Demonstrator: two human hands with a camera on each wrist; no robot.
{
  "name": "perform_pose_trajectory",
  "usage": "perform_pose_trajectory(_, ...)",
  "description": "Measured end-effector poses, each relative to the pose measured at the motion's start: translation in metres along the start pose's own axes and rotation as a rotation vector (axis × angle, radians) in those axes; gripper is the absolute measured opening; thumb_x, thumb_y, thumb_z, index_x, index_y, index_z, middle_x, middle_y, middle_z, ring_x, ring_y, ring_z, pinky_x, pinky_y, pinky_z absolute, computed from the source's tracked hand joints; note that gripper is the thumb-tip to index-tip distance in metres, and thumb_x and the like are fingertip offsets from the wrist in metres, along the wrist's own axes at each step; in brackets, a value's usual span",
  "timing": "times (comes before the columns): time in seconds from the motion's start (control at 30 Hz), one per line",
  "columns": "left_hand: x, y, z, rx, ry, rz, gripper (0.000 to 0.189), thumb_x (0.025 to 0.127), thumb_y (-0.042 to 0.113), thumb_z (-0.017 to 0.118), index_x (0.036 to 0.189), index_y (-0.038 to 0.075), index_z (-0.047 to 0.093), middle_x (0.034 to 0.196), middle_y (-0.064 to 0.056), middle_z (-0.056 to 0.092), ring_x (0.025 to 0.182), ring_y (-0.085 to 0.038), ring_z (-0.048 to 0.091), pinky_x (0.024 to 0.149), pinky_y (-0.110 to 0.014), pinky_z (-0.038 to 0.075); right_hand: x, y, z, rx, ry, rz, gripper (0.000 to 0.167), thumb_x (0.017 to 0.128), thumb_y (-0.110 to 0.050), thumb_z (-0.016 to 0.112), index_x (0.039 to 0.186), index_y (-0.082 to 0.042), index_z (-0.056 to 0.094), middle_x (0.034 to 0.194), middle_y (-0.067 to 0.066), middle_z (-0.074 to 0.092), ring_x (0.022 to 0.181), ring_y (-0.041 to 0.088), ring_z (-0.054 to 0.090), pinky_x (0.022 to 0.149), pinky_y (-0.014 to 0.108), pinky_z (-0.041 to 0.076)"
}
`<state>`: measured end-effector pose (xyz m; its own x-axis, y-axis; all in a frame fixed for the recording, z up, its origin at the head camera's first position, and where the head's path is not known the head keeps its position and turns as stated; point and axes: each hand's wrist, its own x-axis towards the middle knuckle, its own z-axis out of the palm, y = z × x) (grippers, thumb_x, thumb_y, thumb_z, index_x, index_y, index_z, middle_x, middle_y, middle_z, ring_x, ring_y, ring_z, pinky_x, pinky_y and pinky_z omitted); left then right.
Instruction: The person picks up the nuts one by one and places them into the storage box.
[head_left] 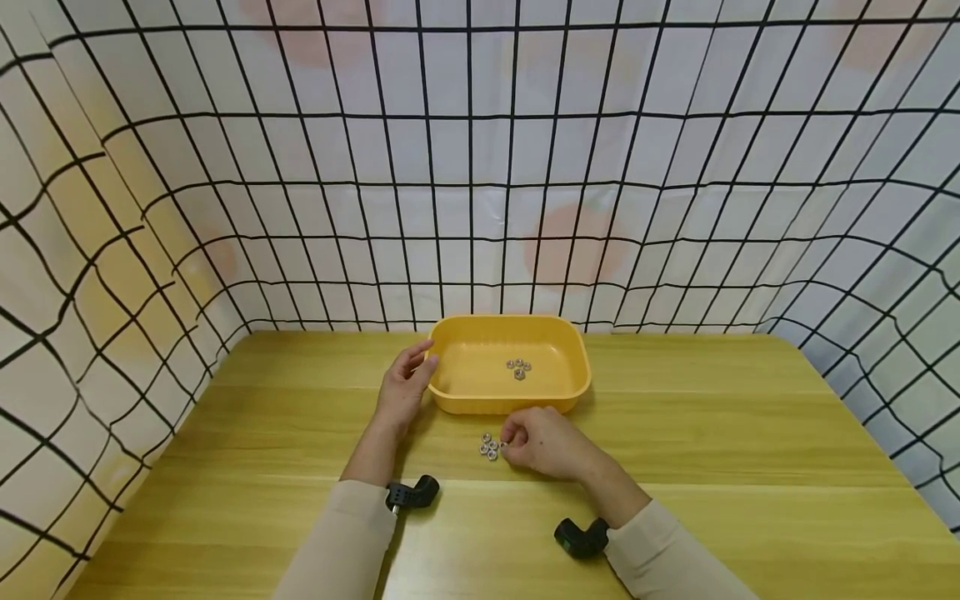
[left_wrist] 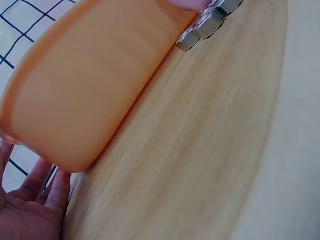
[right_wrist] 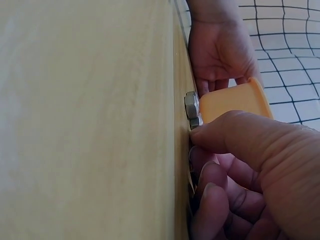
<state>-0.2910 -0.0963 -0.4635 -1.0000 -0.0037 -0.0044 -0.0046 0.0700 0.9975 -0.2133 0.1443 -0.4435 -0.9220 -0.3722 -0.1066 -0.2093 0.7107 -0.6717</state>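
A yellow plastic tray (head_left: 510, 406) stands at the back of the table, with several metal hex nuts (head_left: 519, 374) lying inside it. My left hand (head_left: 402, 392) rests against the tray's left end; in the left wrist view its fingers (left_wrist: 57, 195) are loosely extended along the end wall. In front of the tray, a small cluster of hex nuts (head_left: 487, 447) lies on the wood. My right hand (head_left: 551, 443) is down at the cluster's right side, thumb and fingers pinching a nut (head_left: 504, 447). In the right wrist view the thumb (right_wrist: 225, 131) covers most of that nut.
The wooden table (head_left: 712, 433) runs back to a white curtain behind black grid netting (head_left: 491, 208), which also rises along both sides. A black wrist camera (head_left: 581, 538) sits by the right sleeve, and another black camera (head_left: 414, 493) by the left cuff.
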Motion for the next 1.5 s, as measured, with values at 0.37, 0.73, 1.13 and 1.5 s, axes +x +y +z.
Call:
perform_pose_trajectory(0.37, -0.002, 0.003, 0.0, 0.0, 0.006, 0.014, 0.044, 0.102, 0.03, 0.064, 0.143, 0.016, 0.058, 0.151, -0.019, 0.05, 0.147, -0.034, 0.04, 0.115, -0.052, 0.041, 0.001, -0.001, -0.002, 0.001, -0.012, 0.004, 0.008, 0.087, -0.015, 0.078, 0.09, -0.016, 0.07, 0.075, -0.006, 0.063, 0.07, 0.01, 0.057, 0.064, 0.024, 0.047)
perform_pose_trajectory(0.73, 0.0, 0.003, 0.0, -0.01, 0.001, 0.01, 0.043, 0.102, 0.03, 0.063, 0.143, 0.016, 0.058, 0.149, -0.019, 0.051, 0.143, -0.034, 0.045, 0.114, -0.05, 0.042, -0.003, -0.003, -0.01, -0.005, -0.011, -0.057, 0.007, 0.087, -0.017, 0.078, 0.087, -0.018, 0.071, 0.075, -0.009, 0.065, 0.07, 0.007, 0.058, 0.065, 0.022, 0.049)
perform_pose_trajectory(1.13, 0.0, 0.0, 0.0, 0.0, 0.002, 0.001, 0.045, 0.102, 0.032, 0.064, 0.144, 0.017, 0.058, 0.152, -0.018, 0.049, 0.147, -0.033, 0.04, 0.117, -0.051, 0.04, -0.014, -0.018, -0.043, -0.018, 0.057, -0.126, 0.004, 0.09, -0.017, 0.077, 0.09, -0.017, 0.073, 0.077, -0.009, 0.067, 0.071, 0.008, 0.06, 0.065, 0.022, 0.052)
perform_pose_trajectory(1.5, -0.001, 0.001, -0.001, -0.004, -0.007, -0.005, 0.048, 0.102, 0.033, 0.064, 0.146, 0.015, 0.056, 0.154, -0.019, 0.047, 0.15, -0.033, 0.036, 0.117, -0.052, 0.039, -0.01, -0.012, -0.067, -0.09, 0.198, -0.004, 0.006, 0.091, -0.025, 0.076, 0.094, -0.02, 0.073, 0.08, -0.005, 0.066, 0.073, 0.014, 0.057, 0.067, 0.029, 0.05)
